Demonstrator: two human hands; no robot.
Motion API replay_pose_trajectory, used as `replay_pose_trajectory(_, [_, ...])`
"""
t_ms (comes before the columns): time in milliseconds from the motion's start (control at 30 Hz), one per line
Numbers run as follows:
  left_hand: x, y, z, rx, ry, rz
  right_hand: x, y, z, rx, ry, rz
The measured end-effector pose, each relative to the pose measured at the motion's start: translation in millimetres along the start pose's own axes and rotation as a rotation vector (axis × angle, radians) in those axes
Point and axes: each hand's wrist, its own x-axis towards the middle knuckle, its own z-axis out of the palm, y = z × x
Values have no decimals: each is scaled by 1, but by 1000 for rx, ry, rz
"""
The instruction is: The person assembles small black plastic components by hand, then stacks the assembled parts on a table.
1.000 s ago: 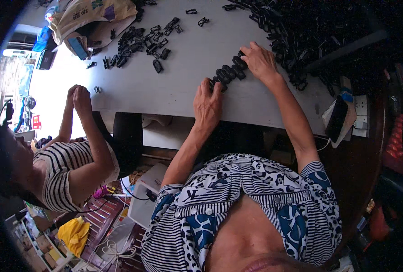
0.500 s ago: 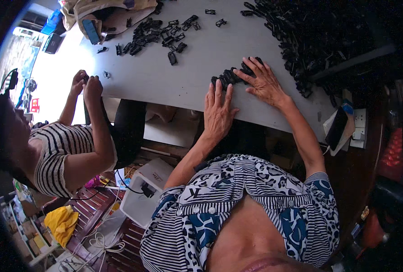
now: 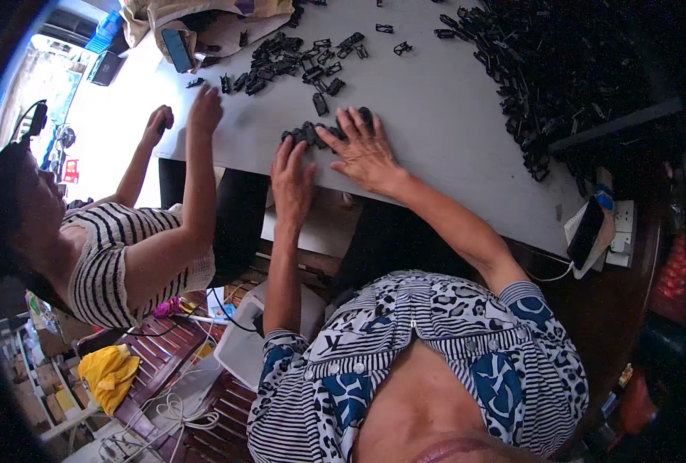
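Observation:
A short row of small black plastic clip-like parts (image 3: 310,133) lies on the grey-white table (image 3: 428,116), near its front edge. My left hand (image 3: 291,184) has its fingers stretched out, with the tips at the row's left end. Spread over the row's right part is my right hand (image 3: 367,154), its palm turned down and its fingers apart. This hand hides some of the parts. Neither hand is closed around anything.
Loose black parts (image 3: 269,62) lie farther back, and a large dark heap (image 3: 536,85) fills the right side. A co-worker (image 3: 138,255) sits at the left, hands above the table. A phone (image 3: 586,228) stands by the right edge. A white bin (image 3: 242,351) is below.
Both my hands and the row of black parts have moved left along the table. The co-worker's hands have come apart, one reaching toward the loose parts.

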Motion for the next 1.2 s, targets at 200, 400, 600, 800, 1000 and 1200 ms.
replay_pose_trajectory(200, [34,-37,-10,-102,98,-57,49,-11,18,30,9,-45])
replay_pose_trajectory(400, [64,-70,-22,-86,140,-111,86,-35,32,46,-31,-73])
replay_pose_trajectory(600, [55,-66,-23,164,283,-93,67,-21,-8,110,157,-184])
replay_pose_trajectory(800, [76,25,0,120,209,80,49,126,-44,-83,416,99])
replay_pose_trajectory(1000, [141,96,77,-101,-26,216,62,227,-71,-134,376,271])
replay_pose_trajectory(1200, [173,131,139,115,-25,384,35,256,-62,-243,248,346])
